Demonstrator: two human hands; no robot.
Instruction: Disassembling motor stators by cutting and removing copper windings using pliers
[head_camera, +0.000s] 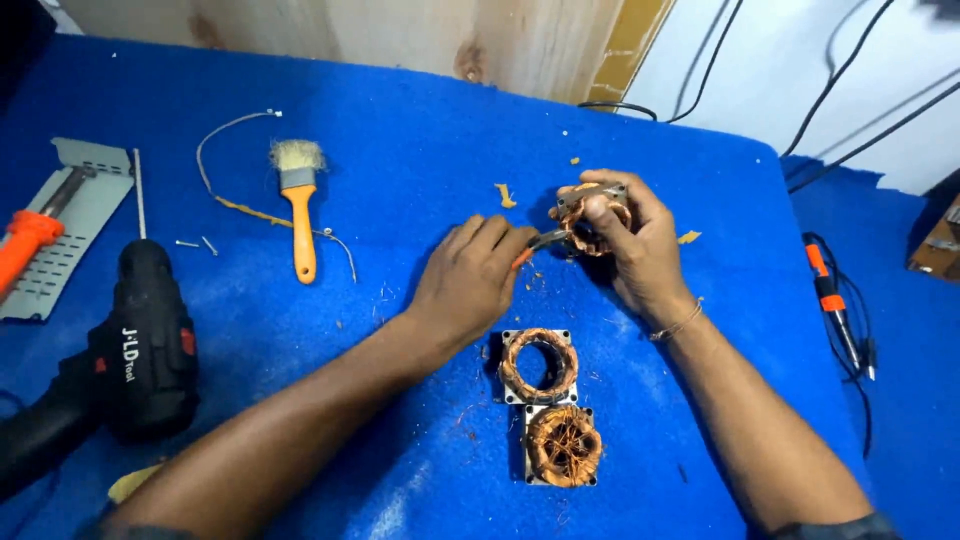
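Both hands work on a small motor stator at the far middle of the blue table.

I see my right hand (625, 235) clamped around the copper-wound stator (588, 222), held tilted on edge, its bore axis pointing roughly left towards my left hand (470, 280). That hand pinches an orange-handled tool (535, 247) whose long axis runs left to right, tip touching the windings. The stator lies just right of that tip, my right hand nearest. Two more stators (540, 365) lie flat nearer me, touching. A cordless drill (140, 340) and paintbrush (298, 205) sit well left.
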